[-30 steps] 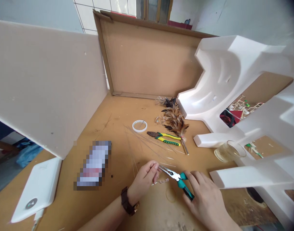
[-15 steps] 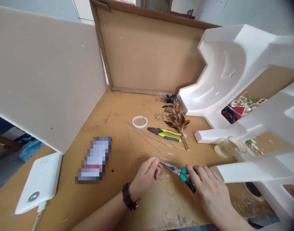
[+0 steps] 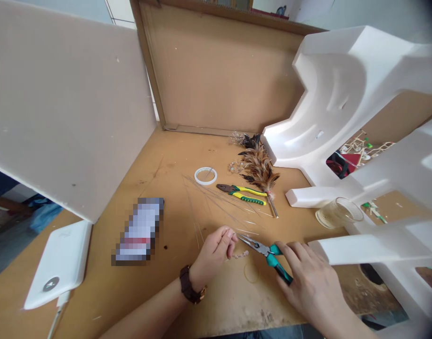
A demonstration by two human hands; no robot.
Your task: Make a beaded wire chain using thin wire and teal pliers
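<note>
My left hand [image 3: 217, 249], with a dark watch [image 3: 190, 285] on its wrist, is pinched closed at the middle front of the table. A short beaded strand [image 3: 241, 254] hangs or lies beside its fingertips; what the fingers grip is too small to make out fully. In my right hand [image 3: 309, 278] are needle-nose pliers [image 3: 267, 249] with teal and black handles. Their tips are slightly parted and point at my left fingertips. Just beyond my hands lie thin wires [image 3: 223, 207], yellow-green pliers [image 3: 242, 193] and a white ring [image 3: 205, 176].
A feather bundle [image 3: 260, 167] lies at the back beside white foam [image 3: 332, 103]. A glass cup [image 3: 338, 214] stands at the right. On the left are a blurred phone [image 3: 140, 230] and a white power bank [image 3: 60, 261] with a cable. Cardboard [image 3: 223, 75] closes off the back.
The needle-nose pliers have opened a little more and shifted slightly right, their tips drawing back from my left fingertips. The view has tilted slightly.
</note>
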